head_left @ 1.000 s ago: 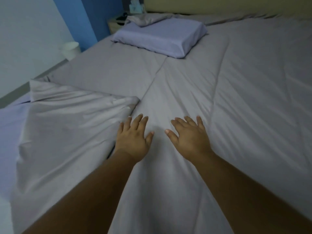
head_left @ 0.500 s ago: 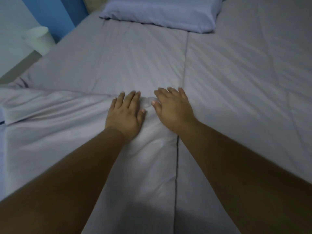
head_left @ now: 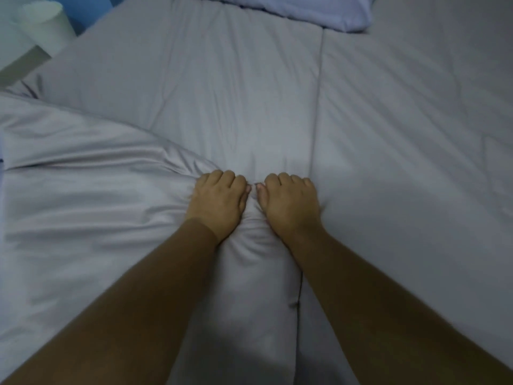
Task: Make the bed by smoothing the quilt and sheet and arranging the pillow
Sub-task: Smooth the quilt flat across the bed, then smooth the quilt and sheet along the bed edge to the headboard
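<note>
Head view: left hand [head_left: 218,200] and right hand [head_left: 288,201] side by side, fingers curled, bunching a quilt [head_left: 222,101] fold mid-bed. Grip both layers evenly, pull straight toward pillow [head_left: 302,8], avoid dragging sheet.

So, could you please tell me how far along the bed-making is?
Done: the quilt lies mostly smooth on the right. In hand: left hand and right hand are curled, bunching a fold at mid-bed. Left: the folded-back, wrinkled part and arranging the pillow.

Pillow [head_left: 291,8] cut off at top edge; fingertips curled under, hidden.
</note>
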